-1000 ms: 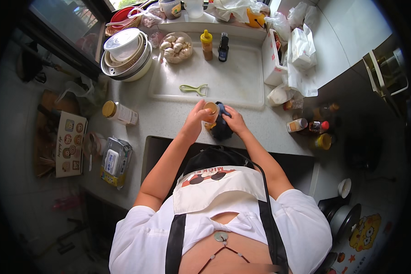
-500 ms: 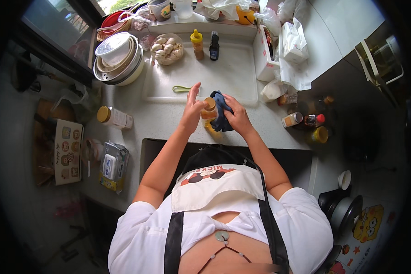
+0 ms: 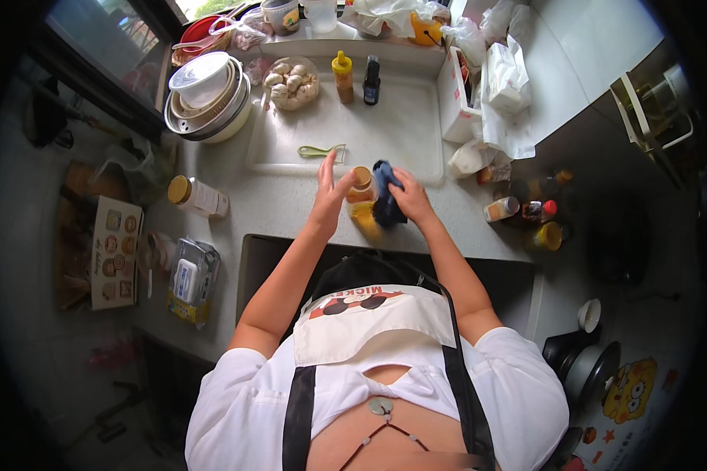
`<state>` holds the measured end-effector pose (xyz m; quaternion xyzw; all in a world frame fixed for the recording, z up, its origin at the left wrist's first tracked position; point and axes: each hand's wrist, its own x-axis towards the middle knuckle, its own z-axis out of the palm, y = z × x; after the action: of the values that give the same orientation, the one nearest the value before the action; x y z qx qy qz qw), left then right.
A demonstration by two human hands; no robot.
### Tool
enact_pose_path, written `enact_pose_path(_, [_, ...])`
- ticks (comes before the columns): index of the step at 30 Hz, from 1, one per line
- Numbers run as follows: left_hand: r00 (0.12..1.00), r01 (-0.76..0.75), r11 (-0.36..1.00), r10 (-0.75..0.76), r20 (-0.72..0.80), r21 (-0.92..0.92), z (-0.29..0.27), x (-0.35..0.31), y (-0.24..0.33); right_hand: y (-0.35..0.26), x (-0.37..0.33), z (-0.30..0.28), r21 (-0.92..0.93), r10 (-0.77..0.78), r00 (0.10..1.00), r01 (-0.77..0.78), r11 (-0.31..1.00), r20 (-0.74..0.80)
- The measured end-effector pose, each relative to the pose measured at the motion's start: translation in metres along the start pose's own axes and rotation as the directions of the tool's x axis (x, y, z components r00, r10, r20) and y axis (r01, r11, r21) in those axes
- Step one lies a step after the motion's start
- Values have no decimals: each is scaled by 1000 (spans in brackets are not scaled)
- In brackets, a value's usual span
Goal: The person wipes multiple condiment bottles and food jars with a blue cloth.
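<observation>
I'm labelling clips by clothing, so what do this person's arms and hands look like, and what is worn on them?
Both arms are bare from short white sleeves down. The left hand and right hand show no gloves, and no watch or ring can be made out. A black-strapped apron with a white bib covers the chest.

Both my bare forearms reach forward and a little inward from my body, so that my hands meet close together in front of my chest. My left hand (image 3: 331, 191) is upright, with the palm turned toward the right one, the fingers stretched long and pointing away from me, the thumb spread; it is flat and open, not curled. My right hand (image 3: 409, 198) sits just beside it at the same height, with the back facing up, the wrist bent slightly inward, and the fingers curled into a closed grasp. My left elbow is bent more and lies farther from my side than my right elbow.
</observation>
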<state>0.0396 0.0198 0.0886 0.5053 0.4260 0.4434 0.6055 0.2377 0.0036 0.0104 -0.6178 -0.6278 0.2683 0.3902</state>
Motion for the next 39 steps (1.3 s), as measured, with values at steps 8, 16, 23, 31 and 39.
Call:
enact_pose_path(8, [905, 409, 839, -422, 44, -359, 20, -48, 10, -67, 12, -35, 341, -147, 984, 105, 934, 101])
enact_pose_path(16, [929, 368, 867, -330, 164, -336, 14, -25, -1, -25, -3, -4, 85, 78, 958, -105, 991, 277])
enact_pose_path(23, [945, 322, 864, -318, 76, -387, 14, -13, -4, 22, -22, 28, -78, 79, 948, -57, 995, 308])
enact_pose_path(31, [941, 335, 899, -336, 47, -280, 7, -17, 4, -74, 2, -18, 345, -186, 983, 173, 922, 5])
enact_pose_path(39, [946, 308, 912, -323, -10, -271, 14, -16, 4, -5, -1, 37, 81, -10, 999, 7, 997, 38])
